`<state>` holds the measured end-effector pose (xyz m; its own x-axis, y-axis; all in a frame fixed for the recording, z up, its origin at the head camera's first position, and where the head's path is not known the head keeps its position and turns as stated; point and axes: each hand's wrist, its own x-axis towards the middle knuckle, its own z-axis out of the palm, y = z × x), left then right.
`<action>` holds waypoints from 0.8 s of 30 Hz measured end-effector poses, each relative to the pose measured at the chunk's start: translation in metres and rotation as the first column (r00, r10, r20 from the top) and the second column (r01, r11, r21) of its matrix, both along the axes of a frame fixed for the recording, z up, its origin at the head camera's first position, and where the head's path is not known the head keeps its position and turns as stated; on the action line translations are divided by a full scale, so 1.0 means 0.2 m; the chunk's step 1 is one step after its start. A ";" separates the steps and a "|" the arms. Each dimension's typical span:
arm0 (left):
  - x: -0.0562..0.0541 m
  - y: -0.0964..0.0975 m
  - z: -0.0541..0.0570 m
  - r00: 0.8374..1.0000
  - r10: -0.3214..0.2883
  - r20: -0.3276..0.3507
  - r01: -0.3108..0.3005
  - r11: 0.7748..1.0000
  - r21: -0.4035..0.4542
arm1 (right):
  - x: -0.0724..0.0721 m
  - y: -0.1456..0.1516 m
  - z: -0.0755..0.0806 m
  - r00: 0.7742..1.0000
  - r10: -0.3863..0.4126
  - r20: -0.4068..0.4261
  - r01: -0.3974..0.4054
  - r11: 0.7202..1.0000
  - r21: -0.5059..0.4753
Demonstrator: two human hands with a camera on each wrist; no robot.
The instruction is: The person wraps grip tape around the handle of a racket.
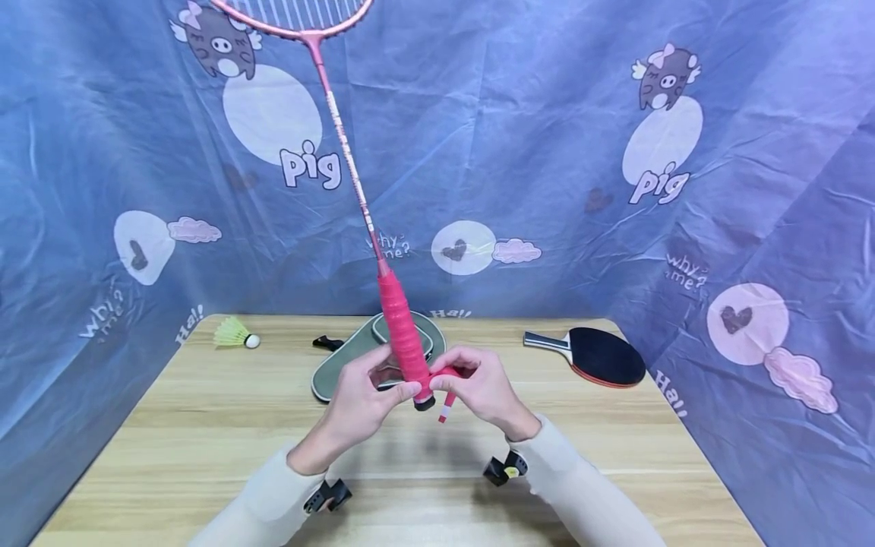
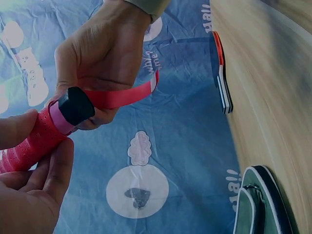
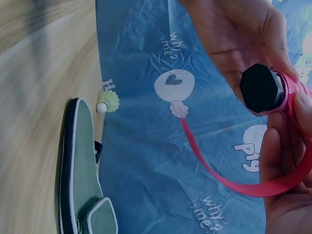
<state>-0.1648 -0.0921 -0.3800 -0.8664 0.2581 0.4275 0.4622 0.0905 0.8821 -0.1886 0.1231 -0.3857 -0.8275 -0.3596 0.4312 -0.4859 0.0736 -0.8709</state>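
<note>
A pink badminton racket point(image 1: 405, 334) stands tilted above the table, head up and butt down. Its handle is wrapped in red perforated grip tape, with the black butt cap point(image 2: 76, 107) and a pink band showing at the bottom. My left hand point(image 1: 362, 395) grips the handle near the butt, thumb along the front. My right hand point(image 1: 481, 384) pinches the loose grip tape point(image 3: 263, 189) beside the handle's lower end. A free tail of tape hangs past the right fingers, with a whitish patch near its tip.
Behind the hands a green paddle case point(image 1: 335, 377) lies on the wooden table point(image 1: 225, 425), a black strap point(image 1: 328, 343) beside it. At the back left sits a yellow shuttlecock point(image 1: 236, 334). A black-and-red table tennis paddle point(image 1: 604, 355) lies at the back right. Blue printed cloth point(image 1: 424, 152) encloses the table.
</note>
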 end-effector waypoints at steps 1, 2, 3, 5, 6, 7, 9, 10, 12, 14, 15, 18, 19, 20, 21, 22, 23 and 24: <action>0.00 0.00 0.00 1.000 -0.006 0.008 0.006 1.000 0.004 | 0.00 0.00 0.00 1.000 0.001 0.010 -0.001 1.000 0.002; 0.00 0.00 0.00 1.000 -0.015 0.014 0.014 1.000 0.007 | -0.01 0.00 0.00 1.000 0.005 0.015 -0.005 1.000 0.007; 0.00 0.00 0.01 0.999 -0.023 0.021 0.023 1.000 0.010 | -0.01 0.01 0.00 1.000 0.008 0.022 -0.008 1.000 0.012; 0.00 0.00 0.01 0.998 -0.047 0.034 0.046 0.999 0.020 | -0.02 0.01 0.00 0.999 0.018 0.045 -0.019 1.000 0.020; 0.00 0.00 0.01 0.997 -0.059 0.039 0.058 0.998 0.026 | -0.02 0.01 0.00 0.998 0.029 0.057 -0.030 0.999 0.021; 0.01 -0.01 0.01 0.996 -0.072 0.045 0.071 0.997 0.033 | -0.02 0.01 -0.01 0.996 0.042 0.074 -0.043 0.999 0.020; 0.01 -0.01 0.02 0.994 -0.090 0.054 0.088 0.995 0.036 | -0.02 0.02 -0.01 0.992 0.069 0.106 -0.071 0.997 0.016; 0.01 -0.01 0.02 0.994 -0.095 0.056 0.093 0.995 0.035 | -0.02 0.02 -0.01 0.990 0.079 0.119 -0.081 0.997 0.012; 0.01 -0.01 0.02 0.994 -0.091 0.056 0.090 0.996 0.023 | -0.02 0.01 -0.01 0.987 0.097 0.129 -0.098 0.995 0.003; 0.01 -0.01 0.02 0.996 -0.075 0.048 0.075 0.997 0.003 | -0.02 0.01 -0.01 0.986 0.097 0.135 -0.097 0.995 -0.003; 0.00 -0.01 0.02 0.997 -0.059 0.039 0.060 0.998 -0.012 | -0.02 0.01 -0.01 0.987 0.091 0.134 -0.091 0.996 -0.008; 0.00 -0.01 0.03 1.000 -0.006 0.016 0.007 0.999 -0.039 | -0.02 0.00 0.00 0.989 0.063 0.130 -0.060 0.998 -0.026; 0.00 0.00 0.03 1.000 0.008 0.015 -0.007 0.999 -0.036 | -0.02 0.00 0.00 0.990 0.052 0.131 -0.048 0.998 -0.034; 0.00 0.00 0.02 1.000 0.023 0.015 -0.023 0.999 -0.031 | -0.02 -0.01 -0.01 0.991 0.043 0.125 -0.038 0.998 -0.042; 0.00 0.00 0.02 0.999 0.035 0.016 -0.035 0.999 -0.020 | -0.02 -0.01 -0.01 0.993 0.032 0.118 -0.027 0.999 -0.047; 0.00 0.01 0.01 0.999 0.040 0.023 -0.040 0.999 -0.004 | -0.02 -0.01 -0.01 0.994 0.023 0.109 -0.017 0.999 -0.051; 0.00 0.01 0.01 0.999 0.044 0.027 -0.044 0.999 0.009 | -0.02 -0.02 -0.01 0.995 0.016 0.100 -0.010 0.998 -0.055; 0.00 0.01 0.00 0.999 0.045 0.032 -0.045 0.999 0.020 | -0.02 -0.02 -0.02 0.996 0.010 0.092 -0.005 0.998 -0.059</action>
